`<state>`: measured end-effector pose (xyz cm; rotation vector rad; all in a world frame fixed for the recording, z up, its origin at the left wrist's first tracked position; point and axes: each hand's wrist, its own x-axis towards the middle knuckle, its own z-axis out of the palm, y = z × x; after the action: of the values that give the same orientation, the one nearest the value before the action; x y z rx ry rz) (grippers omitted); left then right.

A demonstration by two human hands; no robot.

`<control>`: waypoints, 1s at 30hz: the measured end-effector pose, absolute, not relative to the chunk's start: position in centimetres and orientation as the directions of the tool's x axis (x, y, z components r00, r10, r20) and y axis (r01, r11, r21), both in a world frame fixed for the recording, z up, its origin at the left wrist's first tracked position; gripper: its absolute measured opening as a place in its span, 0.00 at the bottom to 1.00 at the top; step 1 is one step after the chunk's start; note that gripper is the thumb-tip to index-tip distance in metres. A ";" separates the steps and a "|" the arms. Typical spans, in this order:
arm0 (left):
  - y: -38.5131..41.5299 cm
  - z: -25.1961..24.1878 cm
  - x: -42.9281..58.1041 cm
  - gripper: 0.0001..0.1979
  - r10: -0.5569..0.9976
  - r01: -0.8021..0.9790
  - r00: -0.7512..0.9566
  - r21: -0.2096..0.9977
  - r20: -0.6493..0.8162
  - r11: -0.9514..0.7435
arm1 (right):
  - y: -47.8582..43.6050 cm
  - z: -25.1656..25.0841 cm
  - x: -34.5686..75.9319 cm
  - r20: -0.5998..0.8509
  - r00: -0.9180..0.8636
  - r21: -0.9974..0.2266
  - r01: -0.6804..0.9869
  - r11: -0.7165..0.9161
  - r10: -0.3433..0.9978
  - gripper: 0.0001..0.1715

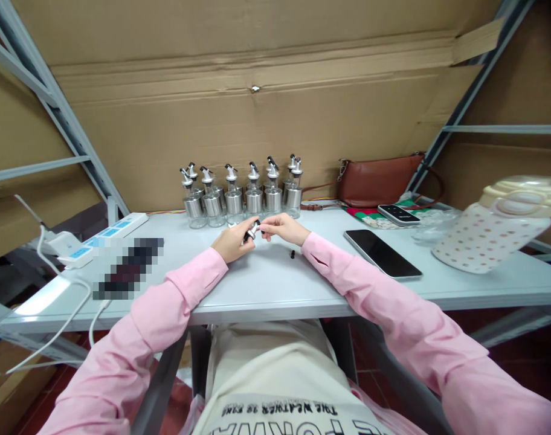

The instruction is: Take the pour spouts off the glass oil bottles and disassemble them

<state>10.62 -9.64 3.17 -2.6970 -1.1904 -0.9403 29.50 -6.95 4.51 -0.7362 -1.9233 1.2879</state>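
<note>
Your left hand (230, 241) closes its fingers around a small metal pourer cap (252, 230), and your right hand (282, 228) pinches its tip. You hold it just above the table (266, 284), directly in front of the row of glass bottles (241, 199). A small black piece (292, 254) lies right of the bottles' front, near your right wrist.

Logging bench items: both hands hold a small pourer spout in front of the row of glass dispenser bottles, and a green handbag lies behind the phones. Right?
Not quite. The head view shows the handbag is brown, not green. The rest holds: left hand and right hand hold the pourer spout before the bottles.
</note>
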 end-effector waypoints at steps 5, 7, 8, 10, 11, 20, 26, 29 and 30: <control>-9.5 3.1 10.6 0.34 0.642 0.651 0.511 0.230 0.571 -0.723 | -6.9 4.6 29.5 0.267 -0.526 -0.943 0.032 0.332 0.807 0.23; -9.6 3.2 10.6 0.35 0.644 0.646 0.507 0.242 0.573 -0.724 | -6.9 4.6 29.4 0.279 -0.499 -0.943 0.019 0.332 0.820 0.23; -9.7 3.3 10.6 0.35 0.643 0.644 0.508 0.242 0.574 -0.725 | -6.9 4.6 29.4 0.287 -0.485 -0.942 0.013 0.335 0.826 0.22; -9.7 3.3 10.6 0.35 0.634 0.642 0.516 0.231 0.576 -0.731 | -6.9 4.6 29.5 0.302 -0.470 -0.938 0.007 0.346 0.829 0.22; -9.6 3.3 10.6 0.35 0.629 0.641 0.521 0.222 0.577 -0.735 | -6.9 4.7 29.5 0.308 -0.470 -0.936 0.009 0.353 0.827 0.21; -9.2 3.0 10.5 0.34 0.603 0.614 0.536 0.218 0.591 -0.759 | -7.3 5.1 29.6 0.328 -0.487 -0.915 0.047 0.400 0.809 0.19; -9.2 2.7 10.5 0.33 0.606 0.613 0.535 0.223 0.589 -0.758 | -7.3 5.1 29.5 0.333 -0.478 -0.917 0.038 0.398 0.813 0.18; -9.2 2.6 10.6 0.32 0.603 0.609 0.533 0.225 0.594 -0.761 | -7.3 5.1 29.5 0.323 -0.479 -0.917 0.053 0.394 0.816 0.18; -9.2 2.6 10.6 0.31 0.600 0.608 0.534 0.223 0.595 -0.762 | -7.3 5.1 29.5 0.320 -0.481 -0.917 0.057 0.394 0.816 0.17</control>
<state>10.57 -9.20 2.64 -2.7414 -1.0799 -1.0561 29.49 -7.32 5.07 -0.7561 -1.8283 1.1610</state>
